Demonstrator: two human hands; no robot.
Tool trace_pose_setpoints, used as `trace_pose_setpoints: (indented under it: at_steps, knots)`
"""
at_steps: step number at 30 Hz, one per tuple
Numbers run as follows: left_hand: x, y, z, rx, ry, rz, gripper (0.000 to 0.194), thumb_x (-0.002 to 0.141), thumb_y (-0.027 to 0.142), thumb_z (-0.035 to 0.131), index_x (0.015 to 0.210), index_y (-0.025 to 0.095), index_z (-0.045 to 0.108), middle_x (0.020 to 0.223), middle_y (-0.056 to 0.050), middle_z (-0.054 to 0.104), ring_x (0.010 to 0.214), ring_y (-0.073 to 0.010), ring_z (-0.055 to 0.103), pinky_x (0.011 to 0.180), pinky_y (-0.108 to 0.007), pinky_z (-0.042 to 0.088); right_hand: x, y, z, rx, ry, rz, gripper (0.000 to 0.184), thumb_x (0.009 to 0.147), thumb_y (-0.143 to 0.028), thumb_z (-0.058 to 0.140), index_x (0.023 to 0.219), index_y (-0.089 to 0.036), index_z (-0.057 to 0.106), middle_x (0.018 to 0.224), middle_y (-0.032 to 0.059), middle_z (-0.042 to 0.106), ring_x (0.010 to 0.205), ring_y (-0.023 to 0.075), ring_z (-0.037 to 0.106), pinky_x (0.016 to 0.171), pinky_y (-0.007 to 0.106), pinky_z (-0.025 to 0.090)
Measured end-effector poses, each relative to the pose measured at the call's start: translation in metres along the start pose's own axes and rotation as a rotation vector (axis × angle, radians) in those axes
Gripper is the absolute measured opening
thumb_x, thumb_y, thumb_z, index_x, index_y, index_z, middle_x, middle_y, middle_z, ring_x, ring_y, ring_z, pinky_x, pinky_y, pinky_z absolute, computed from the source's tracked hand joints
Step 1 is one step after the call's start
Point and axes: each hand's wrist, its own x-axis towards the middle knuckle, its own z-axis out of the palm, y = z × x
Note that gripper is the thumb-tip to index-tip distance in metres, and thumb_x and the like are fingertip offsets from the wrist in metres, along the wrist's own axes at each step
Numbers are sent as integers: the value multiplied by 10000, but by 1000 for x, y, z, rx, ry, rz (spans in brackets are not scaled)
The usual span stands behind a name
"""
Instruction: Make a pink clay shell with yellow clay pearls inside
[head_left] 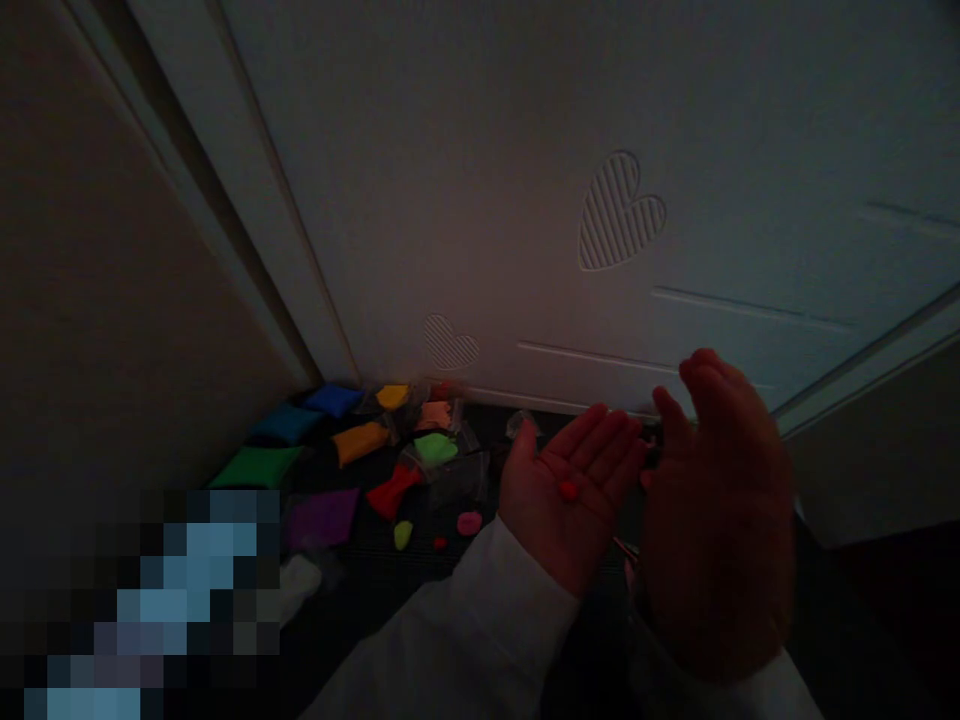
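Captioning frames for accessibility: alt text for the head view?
Open left hand, palm up, with a small red piece on it; right hand raised beside it. To the left, colourful packs and loose pieces lie on a dark surface by a pale panel with heart patterns, in dim light.

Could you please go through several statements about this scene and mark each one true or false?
1. A small red ball rests on the upturned palm of the left hand. True.
2. The right hand is pressing the red ball flat. False: the right hand is raised to the right of it, apart.
3. Two ribbed heart shapes decorate the pale panel. True.
4. The purple packet lies farther from the person than the blue packet. False: the purple packet is nearer.
5. A yellow-green piece lies left of the pink piece. True.
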Motion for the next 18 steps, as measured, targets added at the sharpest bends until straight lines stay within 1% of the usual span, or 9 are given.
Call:
trace_pose_setpoints:
  at_steps: [2, 3, 4, 6, 7, 9, 13, 15, 18]
  knots:
    - [-3, 5, 4, -5, -14, 26, 580, 897, 445, 220, 861, 38, 631, 795, -153, 679, 749, -213, 673, 715, -328, 540, 4, 3, -7, 100, 28, 83, 279, 883, -288, 405, 1133, -290, 528, 1151, 51, 536, 1086, 217, 510, 870, 387, 435]
    - [-5, 8, 5, 1, -17, 49, 578, 899, 438, 221, 846, 40, 637, 783, -148, 683, 741, -209, 675, 702, -318, 542, 6, 5, -10, 108, -25, 113, 212, 857, -259, 473, 1038, -285, 582, 1001, 27, 591, 941, 174, 565, 792, 330, 458]
    - [-6, 11, 7, 15, -17, 78, 583, 899, 439, 221, 832, 44, 645, 778, -145, 688, 741, -207, 676, 698, -310, 541, 8, 7, -12, 79, -130, 133, 168, 833, -242, 522, 973, -280, 605, 885, 3, 607, 817, 141, 574, 714, 288, 459]
    - [-7, 15, 9, 53, -15, 143, 599, 893, 458, 227, 804, 54, 661, 786, -137, 696, 761, -205, 675, 719, -302, 536, 12, 10, -13, -22, -350, 157, 123, 799, -247, 578, 912, -270, 620, 787, -24, 610, 703, 112, 548, 634, 258, 433]
    - [-7, 17, 8, 70, -22, 176, 604, 887, 471, 235, 791, 60, 668, 790, -132, 699, 775, -205, 674, 736, -299, 531, 13, 11, -11, -75, -431, 162, 124, 785, -259, 597, 906, -264, 620, 785, -28, 616, 702, 112, 543, 636, 261, 425]
    - [-7, 18, 7, 103, -45, 223, 602, 876, 488, 258, 776, 69, 679, 794, -122, 703, 790, -197, 671, 766, -289, 519, 15, 12, -5, -145, -523, 149, 156, 766, -283, 617, 919, -252, 615, 829, -25, 633, 760, 128, 548, 678, 283, 419]
    - [-7, 18, 5, 195, -61, 230, 571, 865, 497, 293, 843, 82, 684, 880, -121, 699, 869, -184, 652, 824, -263, 480, 14, 12, 5, -156, -597, 90, 131, 771, -291, 609, 893, -241, 617, 870, -15, 634, 821, 149, 553, 712, 309, 417]
    - [-9, 17, 7, 231, -61, 214, 574, 855, 521, 292, 896, 94, 675, 948, -125, 685, 918, -187, 633, 836, -265, 467, 14, 12, 5, -125, -601, 67, 83, 779, -257, 603, 855, -231, 619, 845, -18, 632, 810, 136, 554, 719, 294, 423]
    - [-13, 17, 12, 301, -78, 232, 495, 837, 500, 353, 928, 117, 653, 985, -118, 664, 957, -200, 604, 828, -286, 460, 14, 12, -1, -73, -484, -15, 128, 768, -213, 619, 894, -223, 606, 857, -22, 637, 823, 115, 555, 736, 254, 428]
